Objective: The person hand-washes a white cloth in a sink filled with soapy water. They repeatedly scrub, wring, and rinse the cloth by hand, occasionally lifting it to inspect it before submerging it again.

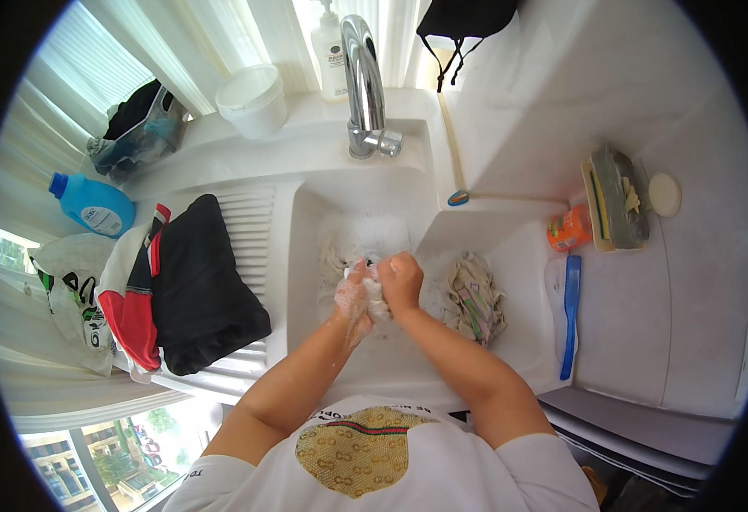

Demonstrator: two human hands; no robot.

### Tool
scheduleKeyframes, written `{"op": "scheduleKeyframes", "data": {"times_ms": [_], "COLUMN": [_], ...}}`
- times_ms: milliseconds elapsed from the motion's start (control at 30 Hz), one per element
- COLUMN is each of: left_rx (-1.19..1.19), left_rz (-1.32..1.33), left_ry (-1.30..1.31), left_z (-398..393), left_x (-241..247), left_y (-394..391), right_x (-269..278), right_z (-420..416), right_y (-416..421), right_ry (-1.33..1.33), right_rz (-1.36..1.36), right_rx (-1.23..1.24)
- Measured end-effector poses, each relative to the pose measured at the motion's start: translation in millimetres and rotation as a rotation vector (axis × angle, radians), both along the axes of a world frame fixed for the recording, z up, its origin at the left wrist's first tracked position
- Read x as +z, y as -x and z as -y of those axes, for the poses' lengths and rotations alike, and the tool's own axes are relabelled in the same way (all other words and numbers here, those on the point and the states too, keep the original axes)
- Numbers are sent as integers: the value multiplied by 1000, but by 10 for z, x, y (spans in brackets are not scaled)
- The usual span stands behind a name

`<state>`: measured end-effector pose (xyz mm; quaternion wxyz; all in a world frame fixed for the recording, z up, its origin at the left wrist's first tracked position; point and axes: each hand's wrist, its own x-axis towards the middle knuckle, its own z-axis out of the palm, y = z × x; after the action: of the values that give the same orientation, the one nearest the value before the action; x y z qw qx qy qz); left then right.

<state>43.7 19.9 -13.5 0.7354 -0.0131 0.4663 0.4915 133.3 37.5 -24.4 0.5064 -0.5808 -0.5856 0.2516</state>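
Observation:
Over the basin of a white laundry sink (303, 269), both hands hold one white wet cloth (374, 296) between them. My left hand (353, 296), covered in soap suds, grips its left side. Closed in a fist, my right hand (401, 279) holds the cloth's right side. Part of the cloth is hidden by the fingers. A crumpled pale cloth with coloured marks (476, 301) lies to the right of my right hand in the sink. Behind the hands stands a chrome faucet (366, 83).
Folded black fabric (207, 288) and a red, white and black garment (132, 307) lie on the ribbed washboard at left, near a blue detergent bottle (98, 205). A white bucket (253, 102) stands behind. At right are a blue brush (569, 317) and an orange container (569, 228).

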Motion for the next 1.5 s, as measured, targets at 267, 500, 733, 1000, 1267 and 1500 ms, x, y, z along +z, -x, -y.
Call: {"op": "scheduleKeyframes", "data": {"times_ms": [267, 500, 733, 1000, 1267, 1500], "left_rx": [-40, -279, -92, -116, -54, -10], "left_rz": [80, 731, -117, -221, -282, 86], "left_ry": [-76, -526, -20, 153, 126, -129], "left_z": [-90, -86, -43, 20, 3, -79], "left_x": [93, -798, 143, 507, 471, -443], "left_y": [-1, 468, 156, 17, -23, 401], "right_x": [145, 433, 102, -1, 67, 378], "right_z": [33, 348, 158, -58, -42, 266], "right_y": [145, 399, 274, 8, 103, 336], "right_ry": [-70, -314, -316, 156, -95, -316], "right_rz": [32, 125, 149, 137, 171, -30], "right_rx": [96, 356, 124, -34, 112, 314]}}
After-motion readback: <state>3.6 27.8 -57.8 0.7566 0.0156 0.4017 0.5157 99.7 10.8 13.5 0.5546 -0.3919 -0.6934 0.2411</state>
